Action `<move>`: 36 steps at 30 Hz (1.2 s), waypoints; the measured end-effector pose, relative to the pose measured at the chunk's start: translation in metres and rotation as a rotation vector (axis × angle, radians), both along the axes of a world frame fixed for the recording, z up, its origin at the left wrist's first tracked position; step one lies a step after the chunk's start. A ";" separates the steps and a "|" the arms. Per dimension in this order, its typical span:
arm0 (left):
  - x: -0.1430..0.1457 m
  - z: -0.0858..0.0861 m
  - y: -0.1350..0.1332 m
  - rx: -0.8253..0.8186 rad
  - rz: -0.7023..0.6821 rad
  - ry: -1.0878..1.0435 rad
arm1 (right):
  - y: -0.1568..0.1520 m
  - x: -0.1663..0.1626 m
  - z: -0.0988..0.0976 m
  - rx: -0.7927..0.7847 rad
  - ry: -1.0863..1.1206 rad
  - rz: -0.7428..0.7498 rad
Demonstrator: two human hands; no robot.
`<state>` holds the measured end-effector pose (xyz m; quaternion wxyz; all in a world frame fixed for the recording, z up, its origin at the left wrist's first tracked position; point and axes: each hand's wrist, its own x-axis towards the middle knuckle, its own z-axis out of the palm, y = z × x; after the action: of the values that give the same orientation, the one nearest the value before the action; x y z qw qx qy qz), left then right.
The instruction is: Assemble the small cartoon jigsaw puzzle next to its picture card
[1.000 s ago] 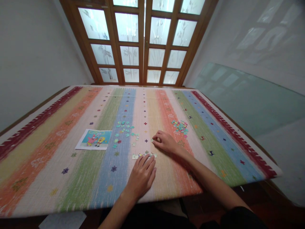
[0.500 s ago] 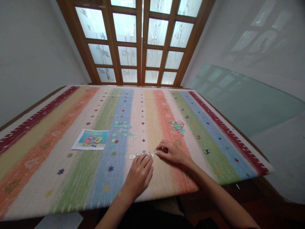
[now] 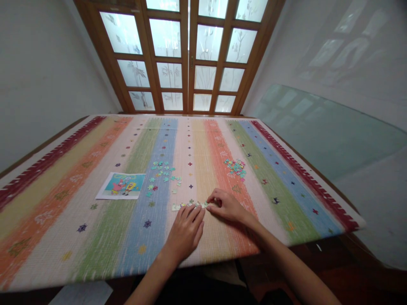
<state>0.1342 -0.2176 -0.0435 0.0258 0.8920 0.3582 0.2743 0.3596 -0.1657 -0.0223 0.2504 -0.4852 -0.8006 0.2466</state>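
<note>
A narrow strip of joined jigsaw pieces (image 3: 175, 207) lies on the striped cloth in front of me. My left hand (image 3: 187, 226) rests with its fingers stretched out on the strip's near edge. At the strip's right end, my right hand (image 3: 225, 204) pinches a small jigsaw piece (image 3: 208, 204), mostly covered by the fingertips. The piece touches or nearly touches the strip; I cannot tell whether it is joined. Just beyond the strip lie several loose teal pieces (image 3: 166, 179). A heap of mixed pieces (image 3: 235, 167) sits beyond my right hand.
A printed picture card (image 3: 122, 186) with two cartoon figures lies left of the loose pieces. The striped tablecloth (image 3: 95, 237) covers the table, whose near edge runs under my forearms. Behind the table stand wooden doors (image 3: 187, 63) with frosted panes; a wall rises on either side.
My right hand has moved slightly left, bringing its jigsaw piece up to the right end of the strip. My left hand stays on the strip.
</note>
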 end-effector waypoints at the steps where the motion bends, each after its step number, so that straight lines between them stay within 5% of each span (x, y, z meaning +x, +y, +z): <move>1: 0.000 0.000 0.000 0.001 0.002 0.009 | 0.000 -0.001 0.000 -0.006 -0.004 -0.005; 15: 0.003 0.001 0.001 -0.011 0.032 0.093 | 0.014 -0.003 0.016 -0.064 -0.088 0.064; 22: 0.003 0.001 0.000 -0.009 0.025 0.089 | 0.045 -0.045 0.028 0.015 -0.118 0.159; 36: 0.006 0.003 -0.001 -0.016 0.057 0.139 | 0.075 -0.104 0.012 0.040 -0.208 0.261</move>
<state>0.1401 -0.2189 -0.0402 0.0003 0.8981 0.3868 0.2095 0.2559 -0.0903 -0.0099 0.1417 -0.3952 -0.8831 0.2094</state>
